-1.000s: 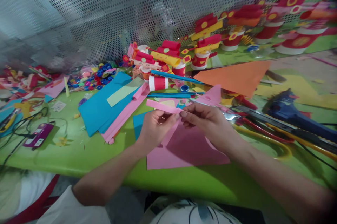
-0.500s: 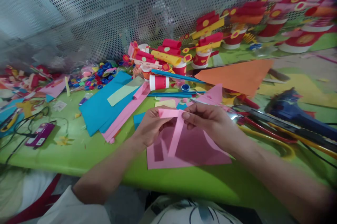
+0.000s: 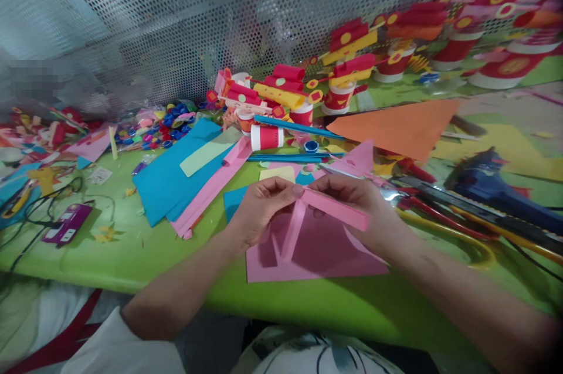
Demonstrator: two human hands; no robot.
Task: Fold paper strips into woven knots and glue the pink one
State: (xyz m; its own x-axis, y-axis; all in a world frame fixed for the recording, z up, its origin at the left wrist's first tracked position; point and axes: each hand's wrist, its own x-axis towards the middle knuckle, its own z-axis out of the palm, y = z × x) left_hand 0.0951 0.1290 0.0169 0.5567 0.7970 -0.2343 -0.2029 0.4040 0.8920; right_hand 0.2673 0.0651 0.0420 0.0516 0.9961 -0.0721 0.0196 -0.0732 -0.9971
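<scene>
Two narrow arms of pink paper strip (image 3: 336,208) meet at a corner between my hands; one slants right across my right fingers, the other hangs down toward the table. My left hand (image 3: 269,205) is closed, pinching that corner between thumb and fingertips. My right hand (image 3: 367,204) is closed too, its fingers bent behind the slanting arm of the strip and partly hidden by it. Below both hands a pink paper sheet (image 3: 325,259) lies flat near the front edge of the green table (image 3: 145,257).
Blue sheets (image 3: 160,172) and a long folded pink strip (image 3: 211,189) lie at left. A red-and-white paper cup (image 3: 267,137) rests on its side ahead. Scissors (image 3: 466,224) and a blue glue gun (image 3: 488,183) are at right. Decorated cups (image 3: 338,95) stand behind.
The strip's upper arm, earlier stretched leftward between my hands, now slants down to the right over my right fingers. My left fingertips have moved right onto the corner.
</scene>
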